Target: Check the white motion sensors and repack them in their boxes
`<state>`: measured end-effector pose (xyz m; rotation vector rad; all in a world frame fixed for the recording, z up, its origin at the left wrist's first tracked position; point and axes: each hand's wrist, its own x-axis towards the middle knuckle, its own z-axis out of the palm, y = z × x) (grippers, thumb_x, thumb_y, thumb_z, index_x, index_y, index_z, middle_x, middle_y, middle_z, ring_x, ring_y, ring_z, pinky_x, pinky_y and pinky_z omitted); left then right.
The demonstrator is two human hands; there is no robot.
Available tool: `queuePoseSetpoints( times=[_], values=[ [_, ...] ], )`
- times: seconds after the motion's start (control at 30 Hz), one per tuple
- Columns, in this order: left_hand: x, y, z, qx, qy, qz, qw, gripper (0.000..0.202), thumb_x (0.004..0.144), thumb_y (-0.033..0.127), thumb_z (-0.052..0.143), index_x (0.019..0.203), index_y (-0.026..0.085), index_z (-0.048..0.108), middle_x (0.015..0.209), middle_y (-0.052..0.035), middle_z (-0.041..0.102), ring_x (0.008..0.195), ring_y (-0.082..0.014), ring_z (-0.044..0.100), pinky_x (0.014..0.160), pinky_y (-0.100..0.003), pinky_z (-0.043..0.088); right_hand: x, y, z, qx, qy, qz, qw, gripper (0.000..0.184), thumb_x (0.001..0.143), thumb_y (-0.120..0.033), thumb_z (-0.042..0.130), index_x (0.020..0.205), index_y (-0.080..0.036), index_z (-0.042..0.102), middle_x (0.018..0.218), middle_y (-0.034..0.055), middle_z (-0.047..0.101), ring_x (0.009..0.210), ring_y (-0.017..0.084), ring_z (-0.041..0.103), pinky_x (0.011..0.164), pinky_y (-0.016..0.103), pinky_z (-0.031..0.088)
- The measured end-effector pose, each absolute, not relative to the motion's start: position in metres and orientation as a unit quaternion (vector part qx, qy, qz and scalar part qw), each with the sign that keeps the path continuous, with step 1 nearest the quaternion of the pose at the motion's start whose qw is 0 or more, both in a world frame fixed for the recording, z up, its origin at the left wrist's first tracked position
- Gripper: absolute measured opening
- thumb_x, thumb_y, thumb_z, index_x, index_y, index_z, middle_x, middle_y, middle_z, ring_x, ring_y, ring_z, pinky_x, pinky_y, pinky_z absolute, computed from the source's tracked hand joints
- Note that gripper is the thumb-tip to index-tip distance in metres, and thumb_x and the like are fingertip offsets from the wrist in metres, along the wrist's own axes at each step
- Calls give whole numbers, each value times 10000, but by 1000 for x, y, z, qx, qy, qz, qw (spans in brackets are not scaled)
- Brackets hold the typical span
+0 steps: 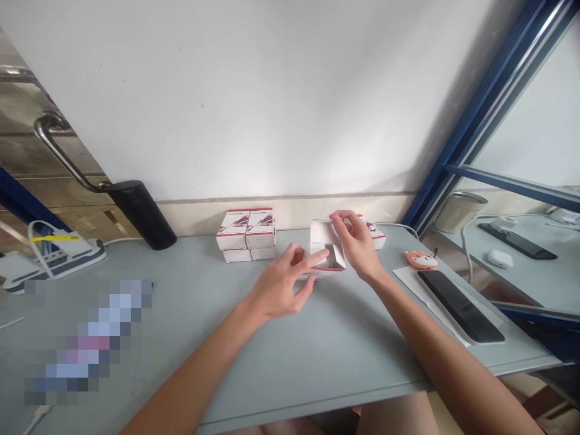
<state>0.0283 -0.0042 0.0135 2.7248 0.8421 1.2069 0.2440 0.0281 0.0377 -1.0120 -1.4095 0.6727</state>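
Observation:
A small white carton with red trim (327, 252) stands open on the grey table (272, 350), its top flap raised. My right hand (357, 241) pinches that raised flap from the right with curled fingers. My left hand (283, 284) rests on the table just left of the carton, index finger stretched out and touching the carton's lower flap, the other fingers loosely apart. A stack of closed white and red boxes (247, 234) sits against the wall to the left of the carton. One more such box (377, 237) lies behind my right hand, partly hidden.
A black cylinder (142, 212) leans at the wall on the left. A power strip with cables (49, 257) is at the far left. A black phone (460, 305) on white paper and an orange fox-shaped item (421, 260) lie at the right. A blue frame (480, 103) borders a mirror.

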Motion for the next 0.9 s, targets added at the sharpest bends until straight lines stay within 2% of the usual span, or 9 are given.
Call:
queuePoseSetpoints(
  times=[0.07, 0.13, 0.2, 0.27, 0.4, 0.53, 0.7, 0.8, 0.9],
  values=[
    [30, -8, 17, 884, 292, 364, 29, 539, 1021, 226, 537, 1540, 356, 478, 980, -17, 537, 742, -142, 574, 613, -255, 520, 253, 35, 38, -455, -629, 269, 570, 435, 1032, -666, 505, 1131, -273, 660, 823, -5, 697, 715, 184, 625, 654, 302, 493],
    [31, -10, 20, 879, 312, 358, 51, 522, 1028, 245, 530, 1536, 354, 475, 930, 2, 569, 656, -129, 538, 593, -256, 504, 266, 44, 34, -486, -657, 183, 546, 471, 1076, -629, 407, 1210, -270, 680, 1067, 52, 759, 968, 238, 691, 874, 372, 537],
    [31, -10, 23, 868, 328, 365, 79, 507, 1016, 246, 545, 1511, 337, 492, 897, 14, 608, 626, -128, 536, 611, -265, 514, 283, 55, 26, -544, -667, 56, 505, 471, 1094, -558, 384, 1301, -249, 672, 1226, 105, 748, 1168, 296, 661, 1072, 476, 466],
    [30, -10, 26, 857, 344, 371, 98, 528, 992, 239, 571, 1508, 326, 502, 854, 25, 625, 627, -135, 557, 620, -268, 516, 300, 66, 13, -621, -648, -85, 434, 457, 1069, -495, 461, 1345, -199, 671, 1338, 167, 707, 1338, 367, 563, 1191, 568, 333],
    [24, -9, 31, 853, 369, 359, 88, 571, 973, 251, 581, 1538, 310, 515, 679, 62, 524, 570, -139, 518, 581, -259, 463, 322, 79, -12, -686, -646, -169, 289, 444, 1059, -419, 474, 1328, -146, 699, 1424, 185, 673, 1538, 419, 344, 1257, 617, 178],
    [20, -6, 33, 851, 390, 346, 56, 588, 963, 237, 548, 1543, 333, 528, 585, 88, 382, 501, -131, 434, 530, -247, 394, 324, 81, -17, -691, -658, -166, 249, 360, 1042, -348, 482, 1224, -189, 748, 1328, 136, 739, 1515, 394, 367, 1237, 591, 194],
    [15, 1, 26, 841, 421, 338, 43, 590, 956, 244, 548, 1533, 357, 509, 563, 99, 388, 467, -138, 429, 509, -255, 369, 324, 81, -11, -692, -654, -126, 278, 353, 980, -187, 463, 1186, -202, 750, 1270, 131, 758, 1299, 335, 561, 1154, 543, 309],
    [14, 5, 19, 831, 425, 351, 73, 643, 955, 263, 568, 1572, 325, 397, 634, 90, 514, 506, -149, 508, 518, -265, 390, 319, 77, -1, -669, -648, -86, 354, 317, 961, -210, 505, 1164, -209, 749, 1237, 134, 751, 1153, 317, 641, 1052, 501, 441],
    [15, 6, 12, 825, 408, 378, 99, 694, 967, 271, 572, 1579, 263, 246, 745, 64, 603, 574, -156, 564, 550, -275, 422, 300, 61, 19, -581, -633, -41, 510, 250, 988, -326, 567, 1169, -255, 723, 1271, 100, 718, 966, 262, 694, 874, 447, 567]
  ],
)
